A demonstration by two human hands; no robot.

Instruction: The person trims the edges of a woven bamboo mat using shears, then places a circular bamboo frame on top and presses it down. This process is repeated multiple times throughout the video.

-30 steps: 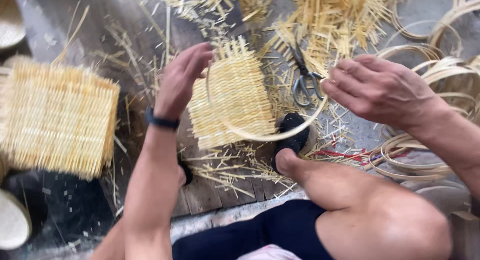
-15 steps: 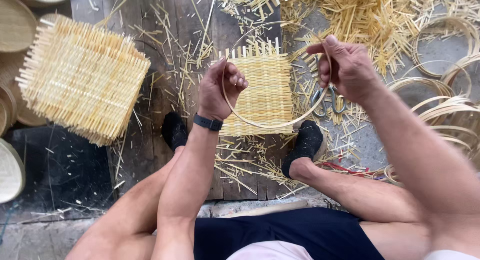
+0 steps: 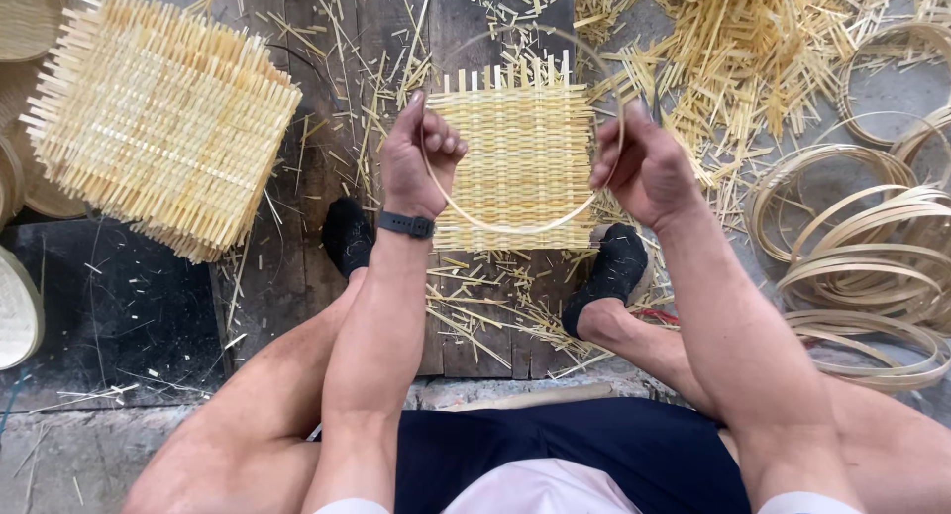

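I hold a thin bamboo hoop (image 3: pixel 515 225) above a square woven bamboo mat (image 3: pixel 517 148) that lies on dark wooden planks (image 3: pixel 327 39). My left hand (image 3: pixel 418 157) grips the hoop's left side and wears a dark wristband. On the hoop's right side my right hand (image 3: pixel 644 167) is closed around the strip. The hoop's upper arc is blurred. My two feet in black socks rest at the mat's lower corners.
A stack of woven square mats (image 3: pixel 158 118) lies at the left. Loose bamboo strips and offcuts (image 3: pixel 753 49) cover the floor at the top right. Several bamboo hoops (image 3: pixel 872 266) are piled on the right. Round woven trays (image 3: pixel 18 306) sit at the left edge.
Both hands came together over the mat and now hold the hoop on either side, roughly level. The view shifted so that the mat lies centred between my feet.
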